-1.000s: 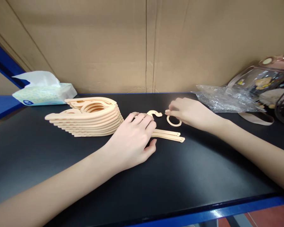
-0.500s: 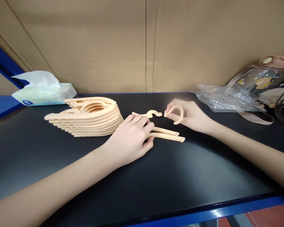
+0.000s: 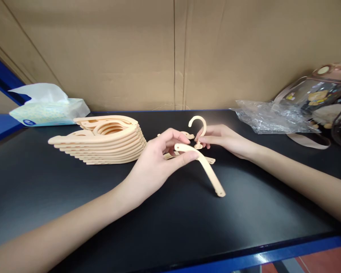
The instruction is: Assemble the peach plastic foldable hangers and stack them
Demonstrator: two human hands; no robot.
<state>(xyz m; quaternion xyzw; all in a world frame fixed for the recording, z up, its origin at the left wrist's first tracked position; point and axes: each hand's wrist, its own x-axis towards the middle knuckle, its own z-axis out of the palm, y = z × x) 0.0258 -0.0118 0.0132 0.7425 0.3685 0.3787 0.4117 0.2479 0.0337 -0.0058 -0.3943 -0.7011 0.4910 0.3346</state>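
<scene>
My left hand [image 3: 155, 167] pinches one end of a curved beige plastic hanger arm [image 3: 206, 169], lifted off the black tabletop [image 3: 187, 223] with its far end pointing down to the right. My right hand [image 3: 226, 139] holds a small beige hook piece [image 3: 198, 124] upright, its base close to the arm's raised end. More loose beige parts [image 3: 187, 135] lie on the table behind the hands. A stack of several folded beige hangers [image 3: 102, 140] sits just left of my left hand.
A tissue pack [image 3: 47, 110] lies at the back left. Crumpled clear plastic [image 3: 268, 115] and a transparent bag with a strap [image 3: 315, 98] sit at the back right. A cardboard wall [image 3: 173, 53] closes off the rear. The blue table edge [image 3: 272, 254] runs along the front.
My left hand picked a hanger arm up from the table and raised it. My right hand lifted the hook piece, turned it upright, and brought it toward the arm's end.
</scene>
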